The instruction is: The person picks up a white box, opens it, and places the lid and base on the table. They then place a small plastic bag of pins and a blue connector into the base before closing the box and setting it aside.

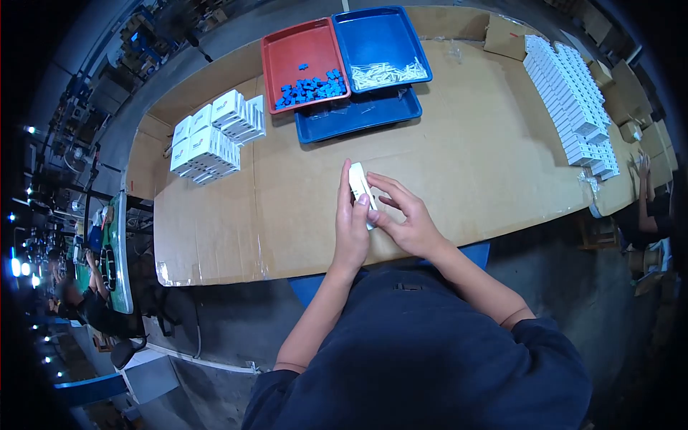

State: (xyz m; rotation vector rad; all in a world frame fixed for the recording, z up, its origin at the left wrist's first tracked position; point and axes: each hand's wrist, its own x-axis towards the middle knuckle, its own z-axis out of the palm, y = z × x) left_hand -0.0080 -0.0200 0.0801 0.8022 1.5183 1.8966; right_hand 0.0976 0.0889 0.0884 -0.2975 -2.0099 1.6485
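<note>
A slim white box (360,182) with small dark print is held above the cardboard-covered table, tilted, between both hands. My left hand (351,233) lies along its left side, thumb pressed on the near part of the face. From the other side, my right hand (410,222) curves around it, with thumb and fingertips at its right edge. The near end of the box is partly hidden by the thumbs.
Ahead stand a red tray (297,54) with blue pieces (312,91), a blue tray (376,43) with thin white pieces (387,74), and a lower blue tray (358,123). White boxes (208,147) are stacked left, with more boxes (570,100) right. People work at both sides.
</note>
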